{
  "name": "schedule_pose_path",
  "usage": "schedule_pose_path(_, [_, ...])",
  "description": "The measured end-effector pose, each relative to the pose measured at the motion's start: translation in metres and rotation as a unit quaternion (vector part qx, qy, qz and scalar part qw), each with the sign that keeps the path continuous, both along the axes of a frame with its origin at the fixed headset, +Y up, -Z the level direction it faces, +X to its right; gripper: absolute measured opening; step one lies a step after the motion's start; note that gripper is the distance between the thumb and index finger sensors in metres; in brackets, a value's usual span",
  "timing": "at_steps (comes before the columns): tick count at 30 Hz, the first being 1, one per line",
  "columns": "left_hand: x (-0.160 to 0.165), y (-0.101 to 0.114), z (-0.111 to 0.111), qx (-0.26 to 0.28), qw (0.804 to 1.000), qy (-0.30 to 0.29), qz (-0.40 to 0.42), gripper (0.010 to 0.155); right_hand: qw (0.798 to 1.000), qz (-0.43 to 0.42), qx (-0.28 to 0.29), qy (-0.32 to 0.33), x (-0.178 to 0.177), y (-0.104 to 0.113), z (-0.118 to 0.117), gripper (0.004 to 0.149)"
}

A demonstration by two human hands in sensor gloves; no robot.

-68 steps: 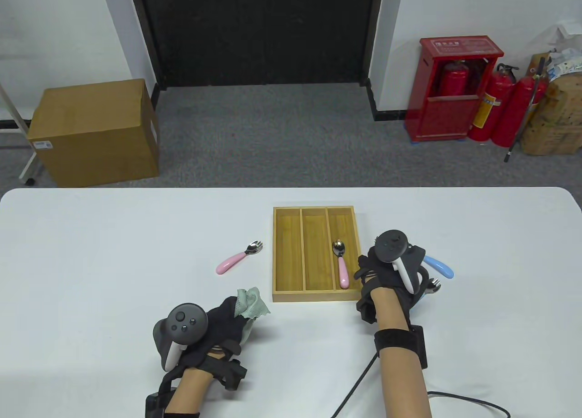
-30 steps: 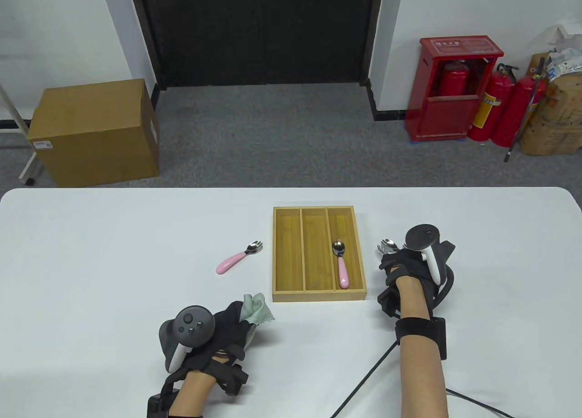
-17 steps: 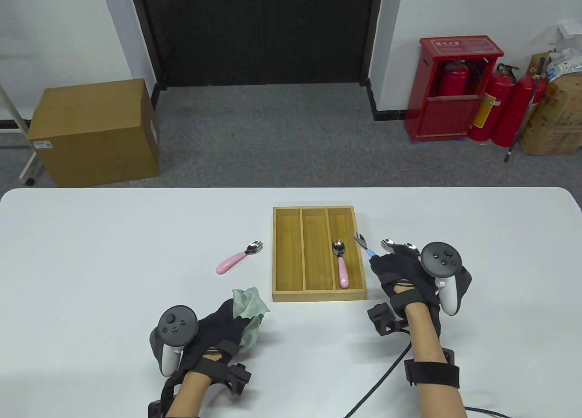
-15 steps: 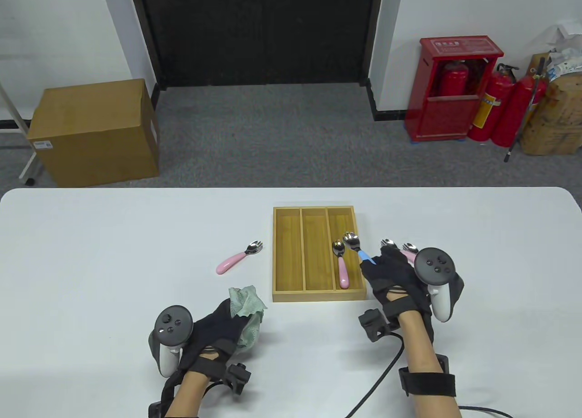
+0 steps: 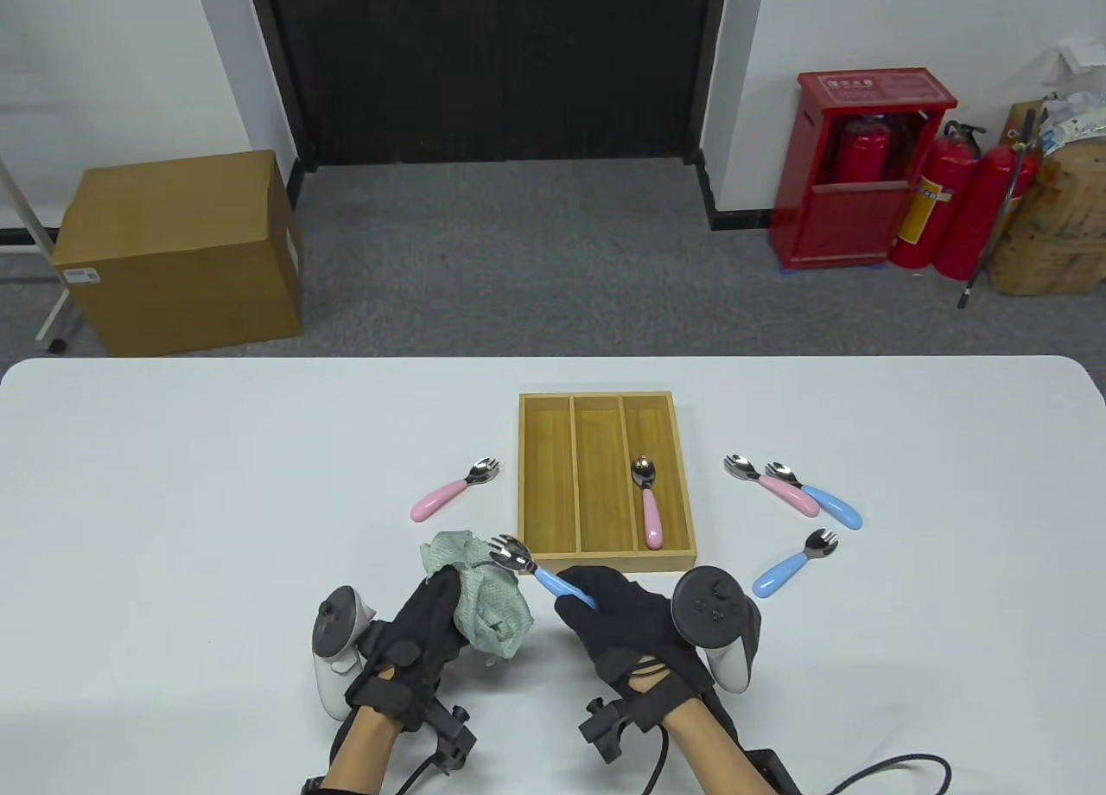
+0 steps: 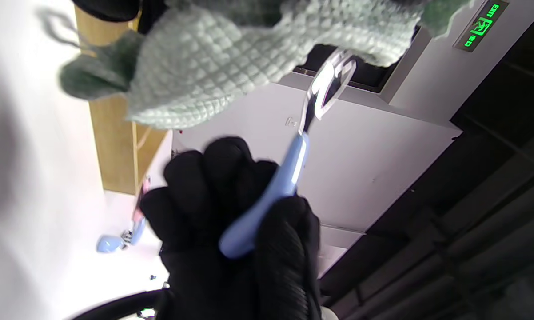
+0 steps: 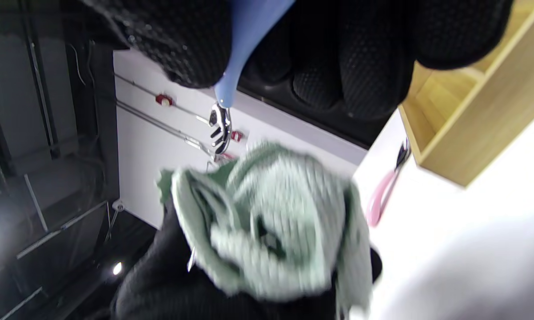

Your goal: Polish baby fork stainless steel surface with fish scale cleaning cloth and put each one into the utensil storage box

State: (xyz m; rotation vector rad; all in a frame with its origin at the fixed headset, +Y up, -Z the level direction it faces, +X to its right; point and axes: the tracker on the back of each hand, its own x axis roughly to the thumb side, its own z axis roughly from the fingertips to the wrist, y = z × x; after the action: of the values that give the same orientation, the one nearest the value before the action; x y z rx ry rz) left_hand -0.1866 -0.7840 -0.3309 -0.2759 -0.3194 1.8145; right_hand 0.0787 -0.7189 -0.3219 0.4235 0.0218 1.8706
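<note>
The right hand [image 5: 635, 626] has carried a blue-handled fork [image 5: 540, 575] (gripped by its handle) from beside the box to the cloth [image 5: 484, 592] bunched in the left hand [image 5: 415, 648].

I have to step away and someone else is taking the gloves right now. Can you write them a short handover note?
Right hand grips the blue-handled fork by its handle, steel head raised toward the cloth.
Left hand holds the green cloth bunched in its fingers, beside the fork head.
Done: one pink-handled utensil lies in the right compartment of the wooden box.
Left: polish and box the held fork, then the pink fork left of the box and the three forks to its right.
</note>
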Motion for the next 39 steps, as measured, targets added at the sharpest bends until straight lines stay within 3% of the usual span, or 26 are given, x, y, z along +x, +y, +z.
schedule_pose_path(5, [0.013,0.005,0.004,0.012,0.999,-0.039,0.024,0.075,0.999,0.015,-0.014,0.044,-0.021,-0.007,0.009,0.044])
schedule_pose_path(9, [0.021,0.010,0.005,-0.001,0.998,-0.026,0.063,0.061,0.996,0.052,-0.005,0.077,-0.032,-0.011,0.013,0.044])
schedule_pose_path(15, [0.016,0.019,0.005,0.025,0.999,0.027,-0.008,0.051,0.993,0.091,0.023,0.070,-0.029,-0.006,0.012,0.043])
schedule_pose_path(18, [0.008,0.026,0.004,0.063,0.992,0.068,-0.086,0.049,0.993,0.102,0.029,0.058,-0.026,-0.006,0.010,0.043])
schedule_pose_path(23, [0.002,0.035,0.006,0.091,0.980,0.113,-0.133,0.047,0.985,0.150,0.069,0.040,-0.022,0.000,0.007,0.043])
schedule_pose_path(25, [0.000,0.039,0.008,0.114,0.968,0.138,-0.173,0.046,0.979,0.178,0.095,0.022,-0.018,0.006,0.006,0.044])
schedule_pose_path(27, [0.000,0.047,0.010,0.154,0.943,0.169,-0.242,0.045,0.969,0.212,0.128,0.004,-0.014,0.011,0.004,0.044])
schedule_pose_path(28, [0.001,0.051,0.011,0.182,0.923,0.177,-0.288,0.044,0.963,0.228,0.144,-0.004,-0.011,0.013,0.004,0.044])
schedule_pose_path(29, [0.005,0.056,0.013,0.223,0.890,0.169,-0.361,0.044,0.956,0.243,0.165,-0.013,-0.009,0.015,0.004,0.044])
schedule_pose_path(32, [0.020,0.062,0.016,0.274,0.824,0.141,-0.476,0.045,0.938,0.277,0.208,-0.020,-0.009,0.021,0.010,0.043])
schedule_pose_path(37, [0.039,0.057,0.017,0.283,0.801,0.072,-0.523,0.050,0.883,0.354,0.308,-0.006,-0.020,0.029,0.022,0.042])
schedule_pose_path(39, [0.045,0.055,0.018,0.287,0.803,0.056,-0.519,0.050,0.869,0.366,0.334,0.004,-0.025,0.031,0.027,0.041])
